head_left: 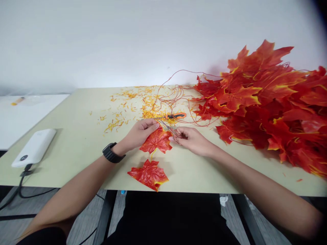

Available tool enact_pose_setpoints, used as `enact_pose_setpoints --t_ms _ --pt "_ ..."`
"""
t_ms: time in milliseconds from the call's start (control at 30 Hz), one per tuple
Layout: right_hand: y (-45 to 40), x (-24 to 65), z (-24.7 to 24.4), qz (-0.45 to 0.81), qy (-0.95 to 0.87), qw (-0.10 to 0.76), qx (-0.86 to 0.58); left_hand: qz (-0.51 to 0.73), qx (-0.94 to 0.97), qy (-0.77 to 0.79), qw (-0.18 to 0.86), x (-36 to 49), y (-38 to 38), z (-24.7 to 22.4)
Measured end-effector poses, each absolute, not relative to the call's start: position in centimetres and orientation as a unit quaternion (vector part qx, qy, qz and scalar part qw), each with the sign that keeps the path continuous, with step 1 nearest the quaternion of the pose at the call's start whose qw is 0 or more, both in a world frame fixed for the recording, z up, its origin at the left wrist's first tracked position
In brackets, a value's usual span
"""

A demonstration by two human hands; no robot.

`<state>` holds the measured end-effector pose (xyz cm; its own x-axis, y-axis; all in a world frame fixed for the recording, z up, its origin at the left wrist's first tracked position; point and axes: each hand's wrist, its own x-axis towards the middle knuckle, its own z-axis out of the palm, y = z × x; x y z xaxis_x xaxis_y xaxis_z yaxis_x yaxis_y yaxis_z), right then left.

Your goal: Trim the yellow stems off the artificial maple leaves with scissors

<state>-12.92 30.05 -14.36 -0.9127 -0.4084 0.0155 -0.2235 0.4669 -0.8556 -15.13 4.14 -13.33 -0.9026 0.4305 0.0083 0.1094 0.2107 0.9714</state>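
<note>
Between thumb and fingers, my left hand pinches the top edge of a red artificial maple leaf. My right hand has its fingers through the handles of a small pair of scissors. The scissor blades point up and left, close to the leaf's upper edge; whether they touch it I cannot tell. A second red maple leaf lies nearer the table's front edge, below the first, with a thin yellow stem between the two.
A screwdriver-like tool with an orange and black handle lies among yellow trimmings behind my hands. Loose red cord runs to a big heap of red leaves at right. A cabled white power bank rests at left.
</note>
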Motion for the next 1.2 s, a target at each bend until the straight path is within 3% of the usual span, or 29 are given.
enact_pose_setpoints --t_ms 1200 --pt "29.66 -12.74 -14.98 -0.502 0.837 0.125 -0.181 0.59 0.199 0.777 0.097 -14.87 4.7 -13.3"
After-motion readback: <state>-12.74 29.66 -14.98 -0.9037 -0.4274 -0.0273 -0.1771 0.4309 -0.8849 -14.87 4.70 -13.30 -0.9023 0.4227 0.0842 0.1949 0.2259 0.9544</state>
